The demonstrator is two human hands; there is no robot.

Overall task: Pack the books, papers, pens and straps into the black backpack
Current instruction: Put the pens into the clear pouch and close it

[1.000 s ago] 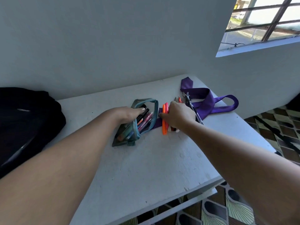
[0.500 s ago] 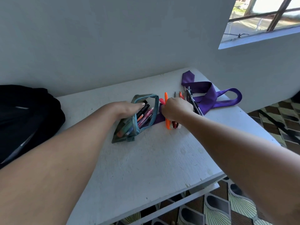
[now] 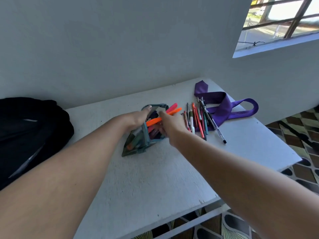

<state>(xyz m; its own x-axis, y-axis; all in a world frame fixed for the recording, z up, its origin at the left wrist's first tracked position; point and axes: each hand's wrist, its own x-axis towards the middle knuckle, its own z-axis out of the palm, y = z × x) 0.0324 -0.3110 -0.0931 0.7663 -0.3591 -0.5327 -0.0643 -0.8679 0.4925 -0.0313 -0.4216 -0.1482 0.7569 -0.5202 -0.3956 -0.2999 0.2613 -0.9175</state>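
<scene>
A teal see-through pencil pouch (image 3: 138, 142) lies unzipped in the middle of the white table (image 3: 155, 183). My left hand (image 3: 138, 117) holds its upper rim open. My right hand (image 3: 170, 124) grips an orange and a pink highlighter (image 3: 172, 110) over the pouch's mouth, their lower ends at the opening. Several loose pens (image 3: 198, 119) lie in a row just to the right, partly on a purple strap (image 3: 226, 107). The black backpack (image 3: 25, 133) sits at the table's left end.
A grey wall runs behind the table, with a barred window (image 3: 283, 23) at the upper right. The table's front edge and right corner drop off to a patterned tile floor (image 3: 302, 135).
My right hand lifted the orange and pink highlighters off the pen row and carried them left to the pouch's mouth. My left hand still holds the pouch open.
</scene>
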